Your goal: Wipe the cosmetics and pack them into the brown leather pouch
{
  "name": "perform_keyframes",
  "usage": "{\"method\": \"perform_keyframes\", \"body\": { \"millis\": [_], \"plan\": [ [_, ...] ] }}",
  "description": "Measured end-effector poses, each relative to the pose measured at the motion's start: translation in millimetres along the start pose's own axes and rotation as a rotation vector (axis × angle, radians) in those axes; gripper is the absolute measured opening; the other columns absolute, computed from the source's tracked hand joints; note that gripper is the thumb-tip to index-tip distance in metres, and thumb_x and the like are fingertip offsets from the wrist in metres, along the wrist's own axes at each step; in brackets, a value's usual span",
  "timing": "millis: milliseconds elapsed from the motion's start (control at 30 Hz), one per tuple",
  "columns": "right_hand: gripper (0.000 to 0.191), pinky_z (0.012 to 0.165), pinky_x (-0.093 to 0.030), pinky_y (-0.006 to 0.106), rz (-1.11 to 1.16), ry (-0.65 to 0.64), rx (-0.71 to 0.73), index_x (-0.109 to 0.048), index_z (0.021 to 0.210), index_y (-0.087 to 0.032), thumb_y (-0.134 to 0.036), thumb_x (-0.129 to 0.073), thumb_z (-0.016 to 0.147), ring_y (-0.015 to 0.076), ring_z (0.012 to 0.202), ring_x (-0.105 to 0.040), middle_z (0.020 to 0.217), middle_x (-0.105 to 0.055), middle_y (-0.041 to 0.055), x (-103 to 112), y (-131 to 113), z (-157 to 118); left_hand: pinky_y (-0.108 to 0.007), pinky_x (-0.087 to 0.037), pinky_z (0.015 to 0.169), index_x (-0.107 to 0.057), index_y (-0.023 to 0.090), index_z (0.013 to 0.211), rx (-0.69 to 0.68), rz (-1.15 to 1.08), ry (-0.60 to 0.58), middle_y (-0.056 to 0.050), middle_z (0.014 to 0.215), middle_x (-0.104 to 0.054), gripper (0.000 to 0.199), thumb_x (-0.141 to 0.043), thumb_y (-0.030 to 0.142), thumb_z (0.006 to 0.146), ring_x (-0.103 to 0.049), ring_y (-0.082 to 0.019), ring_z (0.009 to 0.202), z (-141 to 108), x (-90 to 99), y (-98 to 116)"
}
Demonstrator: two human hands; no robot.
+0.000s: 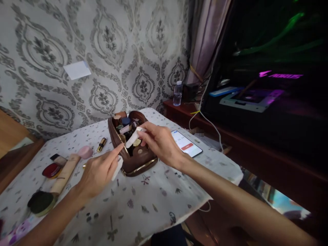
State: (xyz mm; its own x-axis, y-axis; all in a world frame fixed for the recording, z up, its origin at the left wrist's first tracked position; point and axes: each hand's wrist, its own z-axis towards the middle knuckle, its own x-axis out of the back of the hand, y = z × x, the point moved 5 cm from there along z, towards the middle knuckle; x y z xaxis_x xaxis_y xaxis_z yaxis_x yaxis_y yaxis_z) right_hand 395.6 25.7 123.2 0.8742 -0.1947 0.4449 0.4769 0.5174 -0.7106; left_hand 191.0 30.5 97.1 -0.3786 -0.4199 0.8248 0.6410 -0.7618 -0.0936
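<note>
A brown cosmetic bag (140, 163) lies unzipped on the table, with several cosmetics inside, among them a jar with a blue lid (126, 121). Above its opening, my right hand (161, 141) pinches a small white tube (133, 137) between thumb and fingers. My left hand (98, 172) is at the bag's near left edge, index finger pointing at the zipper. Its other fingers curl around a white, tissue-like piece (117, 168), mostly hidden by the hand.
Left of the bag lie a gold-and-black lipstick (101, 145), a pink round case (85, 152), a beige tube (65, 173), a red jar (51, 170) and a dark-topped round container (41, 202). A lit phone (187, 143) lies right. Beyond stands a water bottle (177, 93).
</note>
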Motion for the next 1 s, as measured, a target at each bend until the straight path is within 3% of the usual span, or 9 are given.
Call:
{"method": "perform_keyframes", "body": {
  "millis": [167, 367, 467, 600, 867, 1000],
  "plan": [
    [0.018, 0.064, -0.035, 0.023, -0.094, -0.129, 0.007, -0.058, 0.088, -0.019, -0.025, -0.048, 0.102, 0.0124, 0.064, -0.059, 0.068, -0.063, -0.0018, -15.7, 0.5, 10.5, -0.021, -0.043, 0.057, -0.055, 0.016, 0.138, -0.030, -0.035, 0.051, 0.002, 0.071, -0.068, 0.038, -0.041, 0.017, 0.102, -0.063, -0.010, 0.057, -4.0, -4.1, 0.4],
    [0.015, 0.061, -0.028, 0.024, -0.238, -0.274, -0.007, -0.060, 0.085, -0.018, -0.020, -0.053, 0.098, 0.0139, 0.063, -0.055, 0.065, -0.058, -0.0008, -28.9, 1.2, 28.8, -0.019, -0.039, 0.050, -0.057, 0.014, 0.135, -0.011, -0.120, 0.080, 0.005, 0.063, -0.062, 0.036, -0.044, 0.016, 0.101, -0.053, -0.007, 0.047, -5.4, -6.9, 3.2],
    [0.008, 0.061, -0.027, 0.025, -0.283, -0.318, -0.002, -0.061, 0.086, -0.018, -0.016, -0.057, 0.093, 0.0139, 0.065, -0.052, 0.067, -0.059, -0.0008, -35.7, 3.6, 38.1, -0.019, -0.040, 0.051, -0.056, 0.012, 0.134, -0.009, -0.168, 0.089, 0.005, 0.063, -0.061, 0.035, -0.044, 0.016, 0.101, -0.053, -0.007, 0.047, -6.9, -8.5, 5.6],
    [0.014, 0.061, -0.028, 0.024, -0.293, -0.399, 0.006, -0.062, 0.083, -0.018, -0.006, -0.056, 0.086, 0.0130, 0.065, -0.052, 0.068, -0.060, -0.0015, -49.6, 9.7, 46.3, -0.018, -0.041, 0.052, -0.055, 0.013, 0.135, 0.012, -0.197, 0.082, 0.005, 0.063, -0.062, 0.036, -0.044, 0.017, 0.101, -0.057, -0.007, 0.048, -10.1, -10.4, 7.0],
    [0.013, 0.059, -0.027, 0.024, -0.340, -0.422, -0.027, -0.065, 0.074, -0.018, -0.011, -0.060, 0.083, 0.0116, 0.064, -0.052, 0.067, -0.061, -0.0020, -53.4, 17.9, 50.1, -0.019, -0.042, 0.051, -0.054, 0.016, 0.136, 0.013, -0.259, 0.052, 0.004, 0.065, -0.064, 0.036, -0.041, 0.017, 0.102, -0.055, -0.008, 0.047, -22.8, -11.1, 8.6],
    [0.022, 0.058, -0.026, 0.025, -0.387, -0.626, 0.005, -0.062, 0.063, -0.017, -0.010, -0.056, 0.082, 0.0106, 0.059, -0.046, 0.058, -0.051, -0.0033, -52.8, 15.6, 47.8, -0.019, -0.044, 0.052, -0.054, 0.015, 0.131, 0.031, -0.276, 0.050, 0.005, 0.060, -0.062, 0.032, -0.041, 0.019, 0.102, -0.056, -0.009, 0.046, -32.6, -10.8, 8.2]
  ]
}}
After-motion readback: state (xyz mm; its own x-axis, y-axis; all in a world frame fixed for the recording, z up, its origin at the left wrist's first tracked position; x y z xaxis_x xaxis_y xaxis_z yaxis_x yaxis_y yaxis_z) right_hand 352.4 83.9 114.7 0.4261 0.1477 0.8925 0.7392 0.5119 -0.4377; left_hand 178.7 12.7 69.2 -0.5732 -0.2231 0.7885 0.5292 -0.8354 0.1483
